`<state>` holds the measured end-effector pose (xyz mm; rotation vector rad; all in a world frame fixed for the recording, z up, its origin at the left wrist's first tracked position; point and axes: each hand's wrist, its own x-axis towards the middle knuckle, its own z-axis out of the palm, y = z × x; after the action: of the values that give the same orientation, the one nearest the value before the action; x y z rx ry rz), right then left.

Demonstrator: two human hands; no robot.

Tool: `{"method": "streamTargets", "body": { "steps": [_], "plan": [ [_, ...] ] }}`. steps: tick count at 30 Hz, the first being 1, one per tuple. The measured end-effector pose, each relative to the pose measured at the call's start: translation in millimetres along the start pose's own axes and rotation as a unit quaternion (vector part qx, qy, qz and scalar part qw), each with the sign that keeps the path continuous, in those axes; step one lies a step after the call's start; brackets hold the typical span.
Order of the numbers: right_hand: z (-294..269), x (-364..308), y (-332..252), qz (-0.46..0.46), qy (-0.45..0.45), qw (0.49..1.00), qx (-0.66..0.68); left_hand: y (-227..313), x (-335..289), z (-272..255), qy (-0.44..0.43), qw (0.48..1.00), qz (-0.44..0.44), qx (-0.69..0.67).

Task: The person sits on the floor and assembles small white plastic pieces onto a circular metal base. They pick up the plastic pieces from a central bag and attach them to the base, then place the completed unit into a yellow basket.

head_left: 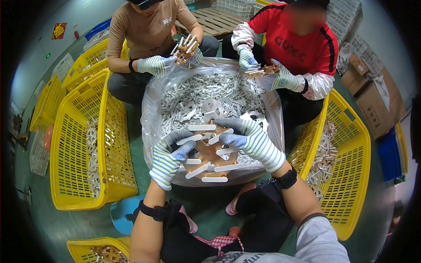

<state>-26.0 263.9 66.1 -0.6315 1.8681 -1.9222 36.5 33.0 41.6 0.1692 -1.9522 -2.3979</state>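
Gloved left hand and right hand both gripping one copper-coloured part with white bars.
Left at its left edge, right at upper right; part held over plastic liner of loose silver pieces. Yellow crates both sides; two co-workers opposite holding similar parts.

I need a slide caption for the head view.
Gloved left hand and right hand hold a coppery plate with pale bars above loose silvery pieces; two co-workers hold similar parts.
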Motion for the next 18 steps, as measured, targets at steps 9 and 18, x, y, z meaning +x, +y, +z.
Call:
{"method": "streamTargets", "body": {
  "steps": [9, 18],
  "plan": [
    [1.2, -1.1, -3.4, 0.011, 0.004, 1.0, 0.01, -4.1, 1.5, -5.7, -0.033, 0.999, -0.011, -0.005],
    [-0.8, 1.4, -2.3, 0.035, -0.014, 0.999, 0.021, 7.4, -2.9, -9.2, -0.089, 0.994, -0.022, 0.066]
  ]
}}
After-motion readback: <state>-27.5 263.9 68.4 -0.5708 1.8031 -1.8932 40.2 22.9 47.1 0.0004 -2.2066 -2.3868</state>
